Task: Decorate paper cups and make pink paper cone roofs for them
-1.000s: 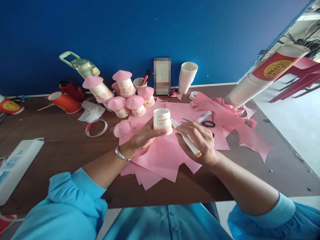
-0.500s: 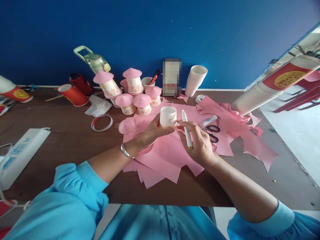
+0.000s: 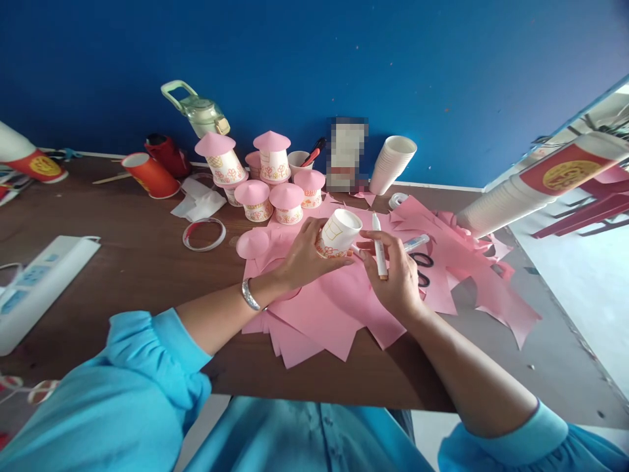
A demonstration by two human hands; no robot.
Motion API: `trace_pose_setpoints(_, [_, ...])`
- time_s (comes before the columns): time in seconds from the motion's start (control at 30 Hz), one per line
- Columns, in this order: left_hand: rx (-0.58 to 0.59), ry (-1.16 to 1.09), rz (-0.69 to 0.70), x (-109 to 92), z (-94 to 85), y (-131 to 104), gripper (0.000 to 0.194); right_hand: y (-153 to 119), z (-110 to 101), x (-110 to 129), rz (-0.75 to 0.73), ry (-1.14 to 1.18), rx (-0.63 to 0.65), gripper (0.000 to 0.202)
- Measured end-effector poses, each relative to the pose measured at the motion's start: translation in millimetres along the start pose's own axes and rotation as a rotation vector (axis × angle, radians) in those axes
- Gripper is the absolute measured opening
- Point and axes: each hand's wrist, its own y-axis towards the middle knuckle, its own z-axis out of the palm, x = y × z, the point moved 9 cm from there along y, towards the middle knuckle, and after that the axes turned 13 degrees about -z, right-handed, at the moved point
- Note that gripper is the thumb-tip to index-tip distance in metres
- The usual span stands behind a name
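Observation:
My left hand (image 3: 308, 254) is wrapped round a white paper cup (image 3: 340, 231), which is tilted, with yellow lines on its side and an orange flower pattern low down. In my right hand (image 3: 396, 272) is a white marker (image 3: 379, 248), held between the fingers beside the cup. Something thin and pink shows between the right fingertips and the cup. Both hands are above overlapping pink paper sheets (image 3: 314, 308). Behind them stand several patterned cups with pink cone tops (image 3: 286, 196). A loose pink cone (image 3: 253, 243) lies left of my left hand.
Black-handled scissors (image 3: 423, 262) lie right of my right hand. Tape rolls (image 3: 204, 235), an orange cup (image 3: 150, 176), a green bottle (image 3: 204, 117) and a white cup stack (image 3: 393, 165) stand or lie around. A power strip (image 3: 46, 288) is at left, a long cup stack (image 3: 540, 183) at right.
The held cup has tipped to the right and its yellow lines show more. The marker has turned a little more upright. The whole view has shifted slightly.

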Motion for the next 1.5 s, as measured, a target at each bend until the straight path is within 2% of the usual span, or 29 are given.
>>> trace_pose_setpoints(0.1, [-0.076,0.087,0.094,-2,-3.7,-2,0.072,0,0,-1,0.015,0.045,-0.023,0.029])
trace_pose_setpoints(0.23, [-0.129,0.26,0.332,-18,-2.0,-12,0.065,-1,-3,-5,0.043,0.138,-0.099,0.042])
trace_pose_setpoints(0.37, [-0.09,0.363,0.392,-20,3.3,-17,0.062,-2,-6,-1,0.002,0.152,-0.136,0.049])
trace_pose_setpoints(0.5, [-0.08,0.374,0.442,-23,5.4,-21,0.079,-1,-7,3,-0.032,0.128,-0.118,0.05])
trace_pose_setpoints(0.57, [-0.078,0.348,0.448,-24,5.1,-20,0.089,1,-8,7,-0.078,0.115,-0.104,0.051])
trace_pose_setpoints(0.63, [-0.075,0.327,0.442,-24,4.6,-19,0.091,4,-10,14,-0.152,0.093,-0.102,0.053])
trace_pose_setpoints(0.77, [-0.054,0.289,0.46,-25,3.7,-19,0.075,8,-13,26,-0.273,0.078,-0.097,0.057])
trace_pose_setpoints(0.9, [-0.064,0.241,0.473,-27,-0.6,-18,0.057,8,-11,35,-0.333,0.095,-0.067,0.056])
trace_pose_setpoints(1.0, [-0.075,0.22,0.462,-28,-3.0,-17,0.055,7,-10,36,-0.333,0.094,-0.067,0.057])
trace_pose_setpoints(1.2, [-0.005,0.159,0.453,-31,0.1,-16,0.051,6,-9,32,-0.306,0.122,-0.078,0.055])
trace_pose_setpoints(1.5, [0.019,0.047,0.426,-18,2.3,-8,0.059,1,-5,27,-0.256,0.241,-0.046,0.058])
